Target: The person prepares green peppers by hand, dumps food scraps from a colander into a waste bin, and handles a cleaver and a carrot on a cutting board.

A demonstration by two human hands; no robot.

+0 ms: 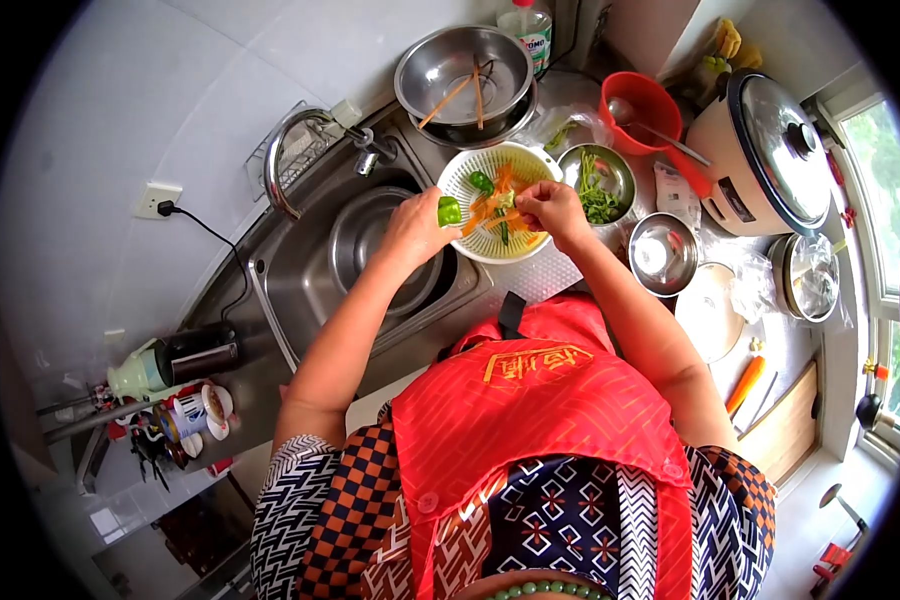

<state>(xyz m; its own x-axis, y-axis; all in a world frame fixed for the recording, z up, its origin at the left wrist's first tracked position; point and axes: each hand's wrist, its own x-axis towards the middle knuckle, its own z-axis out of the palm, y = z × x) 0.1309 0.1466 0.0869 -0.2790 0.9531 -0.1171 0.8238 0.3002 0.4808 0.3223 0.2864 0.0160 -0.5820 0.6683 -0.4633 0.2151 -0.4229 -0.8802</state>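
My left hand [417, 230] is closed around a piece of green pepper [449, 210] at the left rim of the white colander [454, 172]. My right hand [556, 213] is pinched over the colander's right side. A small pale yellow-green bit [508, 201] shows by its fingertips; I cannot make out what the fingers grip. Inside the colander lie orange peelings [483, 212], which look like carrot, and another green pepper piece [481, 181]. Behind my right hand stands a steel bowl of cut green vegetables [599, 200].
The sink [305, 270] holds a steel basin [355, 235] under the faucet [282, 165]. Steel bowls [420, 70] with chopsticks stand behind. A red pot [630, 90], rice cooker [740, 170] and small steel bowl [662, 254] are rightward. A carrot [746, 384] lies near a cutting board [785, 425].
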